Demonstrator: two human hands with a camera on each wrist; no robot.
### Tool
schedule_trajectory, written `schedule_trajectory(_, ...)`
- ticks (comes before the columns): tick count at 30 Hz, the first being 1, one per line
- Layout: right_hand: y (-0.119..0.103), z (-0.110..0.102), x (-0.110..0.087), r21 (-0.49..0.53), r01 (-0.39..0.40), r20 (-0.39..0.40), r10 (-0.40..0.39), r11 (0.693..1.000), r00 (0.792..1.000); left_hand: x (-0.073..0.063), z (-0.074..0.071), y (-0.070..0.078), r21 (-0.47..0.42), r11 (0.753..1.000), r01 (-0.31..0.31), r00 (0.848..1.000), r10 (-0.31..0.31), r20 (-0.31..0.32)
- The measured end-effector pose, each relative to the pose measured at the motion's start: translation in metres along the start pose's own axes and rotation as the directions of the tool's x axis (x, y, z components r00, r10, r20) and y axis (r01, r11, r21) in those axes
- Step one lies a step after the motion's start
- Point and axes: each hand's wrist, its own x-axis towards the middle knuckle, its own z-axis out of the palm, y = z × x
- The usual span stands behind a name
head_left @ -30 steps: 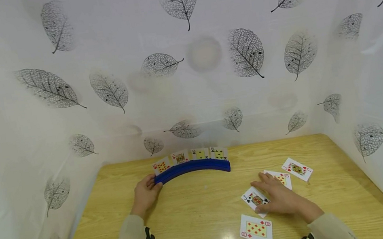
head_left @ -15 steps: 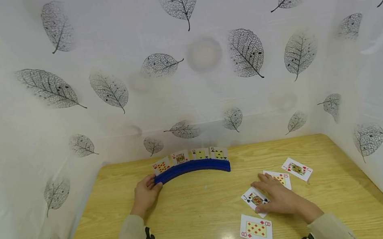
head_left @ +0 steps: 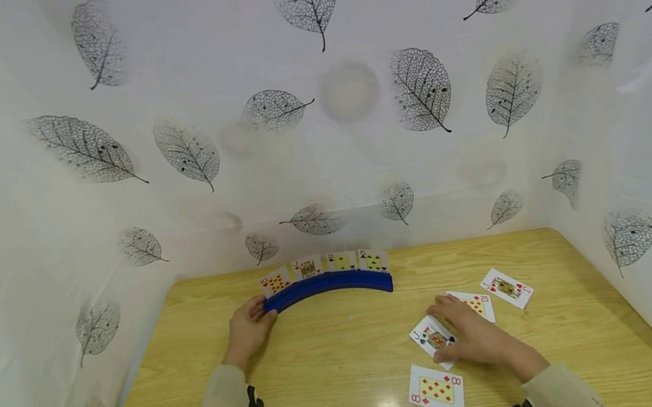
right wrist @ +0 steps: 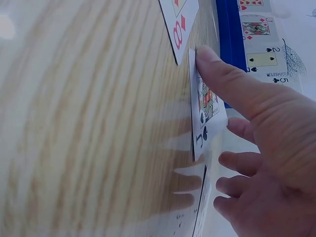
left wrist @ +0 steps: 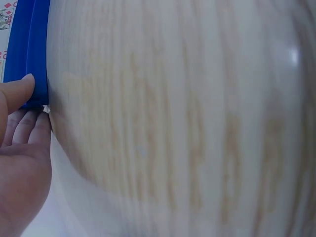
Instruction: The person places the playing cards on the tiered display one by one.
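My left hand (head_left: 248,335) grips the left end of a blue curved playing card holder (head_left: 327,282), thumb in front and fingers behind, as the left wrist view also shows. Four-sided cards stand in it: a ten of hearts (head_left: 275,282), a jack of diamonds (head_left: 307,268), a two of spades (head_left: 341,262) and a third black-suit card (head_left: 373,261). My right hand (head_left: 476,335) pinches the jack of spades (right wrist: 209,101) by its edges, thumb at the near edge and index finger opposite; its other fingers lie over a red ten (head_left: 478,304), partly hidden.
An eight of diamonds (head_left: 436,391) lies face up in front of the right hand. Beyond that hand a jack of hearts (head_left: 506,288) lies on the wooden table (head_left: 339,382). A white leaf-patterned sheet (head_left: 360,178) hangs around the back and sides.
My right hand has shifted very slightly left, with the jack of spades and the red ten shifting slightly too. The left hand and card holder stay put.
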Motion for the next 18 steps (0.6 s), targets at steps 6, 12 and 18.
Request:
schedule_trajectory(6, -0.0037, 0.0036, 0.0037, -0.002, -0.037, -0.038, 0.037, 0.999, 0.999, 0.0001, -0.0001, -0.002, 0.0, 1.0, 0.003, 1.0, -0.003, 0.011)
schedule_trajectory(12, -0.0062, 0.007, 0.0052, -0.033, -0.01, -0.09, 0.007, 0.999, 0.996, -0.0005, -0.0004, -0.001, -0.009, 1.0, 0.006, 1.0, -0.006, 0.018)
schedule_trajectory(18, -0.0087, 0.0063, 0.0064, -0.029, -0.047, -0.095, 0.045, 0.998, 0.995, 0.0002, -0.0003, -0.0004, -0.001, 1.0, 0.002, 1.0, -0.002, 0.016)
